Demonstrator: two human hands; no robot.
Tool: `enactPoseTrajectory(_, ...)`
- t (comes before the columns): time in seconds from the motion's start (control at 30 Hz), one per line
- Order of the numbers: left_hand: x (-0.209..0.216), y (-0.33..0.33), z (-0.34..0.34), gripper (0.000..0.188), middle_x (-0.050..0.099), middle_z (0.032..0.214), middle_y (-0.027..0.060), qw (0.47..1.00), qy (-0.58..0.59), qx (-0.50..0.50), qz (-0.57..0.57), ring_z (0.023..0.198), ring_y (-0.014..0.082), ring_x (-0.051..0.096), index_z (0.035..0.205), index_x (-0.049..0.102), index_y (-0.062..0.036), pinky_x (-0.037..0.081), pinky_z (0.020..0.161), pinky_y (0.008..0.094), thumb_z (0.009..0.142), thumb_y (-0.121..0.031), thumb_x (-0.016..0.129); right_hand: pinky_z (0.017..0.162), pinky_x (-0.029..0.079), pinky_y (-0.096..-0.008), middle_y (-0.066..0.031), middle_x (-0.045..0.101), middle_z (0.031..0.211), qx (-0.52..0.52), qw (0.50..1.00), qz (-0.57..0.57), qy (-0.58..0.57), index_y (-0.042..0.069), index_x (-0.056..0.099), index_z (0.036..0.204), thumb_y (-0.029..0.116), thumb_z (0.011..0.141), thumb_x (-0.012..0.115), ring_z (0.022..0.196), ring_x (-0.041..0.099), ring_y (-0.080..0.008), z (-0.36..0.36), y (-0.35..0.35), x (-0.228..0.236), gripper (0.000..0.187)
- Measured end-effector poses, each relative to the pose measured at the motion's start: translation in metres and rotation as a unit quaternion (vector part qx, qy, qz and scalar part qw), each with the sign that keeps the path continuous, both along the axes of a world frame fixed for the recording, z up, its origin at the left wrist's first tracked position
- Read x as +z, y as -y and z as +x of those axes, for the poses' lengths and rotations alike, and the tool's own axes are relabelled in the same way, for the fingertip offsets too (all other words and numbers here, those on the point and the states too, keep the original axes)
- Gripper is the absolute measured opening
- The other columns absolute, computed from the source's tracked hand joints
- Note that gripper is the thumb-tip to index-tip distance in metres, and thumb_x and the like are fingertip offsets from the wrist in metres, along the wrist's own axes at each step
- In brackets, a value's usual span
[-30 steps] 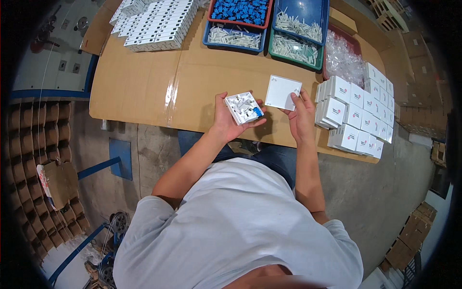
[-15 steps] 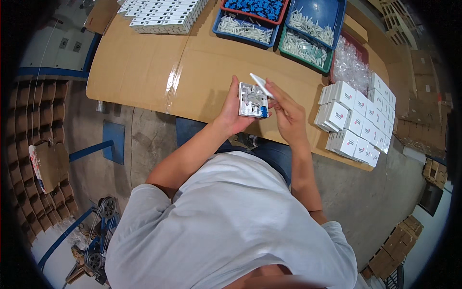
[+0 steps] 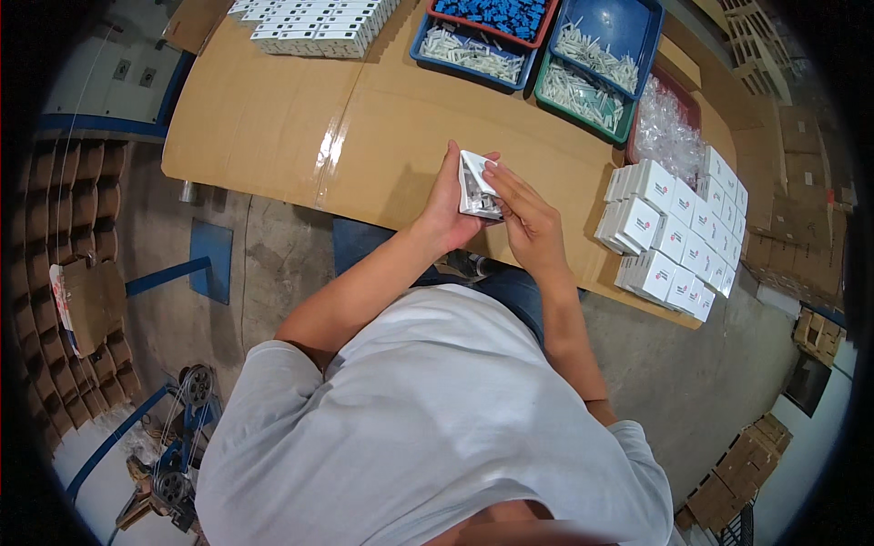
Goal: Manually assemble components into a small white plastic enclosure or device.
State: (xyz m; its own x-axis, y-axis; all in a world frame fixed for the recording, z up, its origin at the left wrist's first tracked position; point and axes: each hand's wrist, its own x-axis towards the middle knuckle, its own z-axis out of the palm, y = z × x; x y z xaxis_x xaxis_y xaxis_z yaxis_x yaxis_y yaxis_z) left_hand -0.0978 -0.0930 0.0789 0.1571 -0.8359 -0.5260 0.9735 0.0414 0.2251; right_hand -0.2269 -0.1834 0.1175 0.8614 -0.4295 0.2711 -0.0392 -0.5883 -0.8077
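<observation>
My left hand point(image 3: 442, 217) is wrapped around a small white box point(image 3: 469, 202), gripping it by its left side above the near edge of the table. A white lid point(image 3: 477, 175) lies slanted over the top of the box. My right hand point(image 3: 531, 227) has its fingers together on the lid, with the thumb side by the box's right edge. Through the gap under the lid, clear and greyish contents point(image 3: 482, 202) show. The blue piece seen in the box earlier is hidden behind the lid and fingers.
White boxes point(image 3: 674, 238) stand stacked at the table's right. Farther back are a red tray of blue plugs point(image 3: 487, 16), blue point(image 3: 469, 56) and green point(image 3: 583, 98) trays of pale pieces, and clear bags point(image 3: 665, 127). More white units point(image 3: 319, 32) fill the far left of the cardboard-covered table point(image 3: 264, 118).
My right hand has brought the lid down and left over the box, covering much of its inside. The lid stood raised at the box's right before. My left hand keeps its hold.
</observation>
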Motion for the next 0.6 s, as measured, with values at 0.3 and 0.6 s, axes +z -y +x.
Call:
enactPoseTrajectory(0.3, 0.026, 0.001, 0.005, 0.069, 0.058, 0.136, 0.0155, 0.998, -0.05, -0.013, 0.025, 0.123, 0.0351, 0.058, 0.14, 0.05, -0.0098, 0.044, 0.105, 0.0619, 0.106, -0.062, 0.022, 0.093, 0.052, -0.0324, -0.0144, 0.072, 0.119, 0.028, 0.997, 0.07, 0.011, 0.004, 0.071, 0.125, 0.01, 0.096, 0.068, 0.106, 0.068, -0.0267, 0.011, 0.027, -0.003, 0.03)
enactPoseTrajectory(0.6, 0.023, 0.002, 0.001, 0.066, 0.05, 0.145, 0.0193, 0.993, -0.116, 0.023, -0.03, 0.133, 0.0371, 0.05, 0.146, 0.043, -0.0124, 0.042, 0.108, 0.0622, 0.108, -0.059, 0.015, 0.074, 0.051, -0.0248, -0.0021, 0.072, 0.098, 0.009, 0.95, 0.288, -0.118, 0.002, 0.073, 0.12, 0.026, 0.104, 0.061, 0.084, 0.061, -0.0075, 0.028, 0.049, 0.004, 0.031)
